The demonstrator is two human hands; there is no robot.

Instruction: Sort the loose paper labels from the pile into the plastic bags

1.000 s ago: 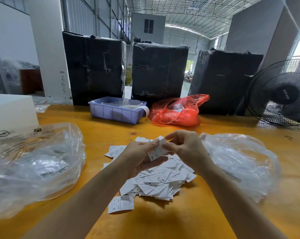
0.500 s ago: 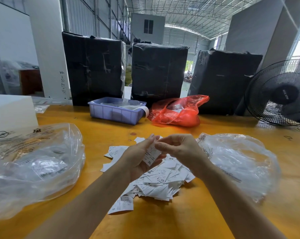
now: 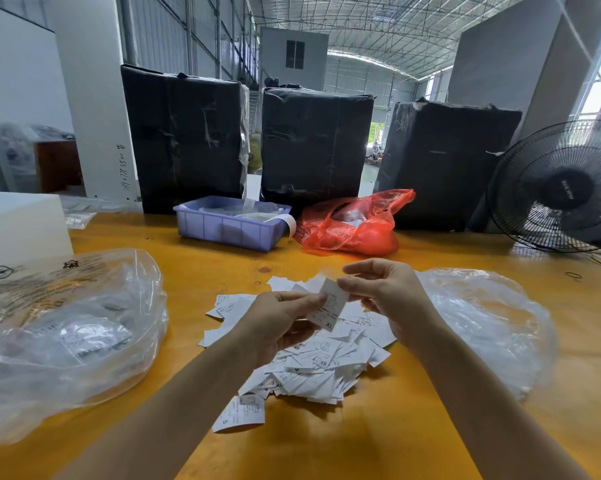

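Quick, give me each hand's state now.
Left hand: pinches the XL label.
Right hand: pinches the same label's upper edge.

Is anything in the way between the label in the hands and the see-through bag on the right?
Nothing visible blocks it. The XL label, held by the left hand and the right hand, sits just above the pile. The clear bag on the right lies beside the right hand.
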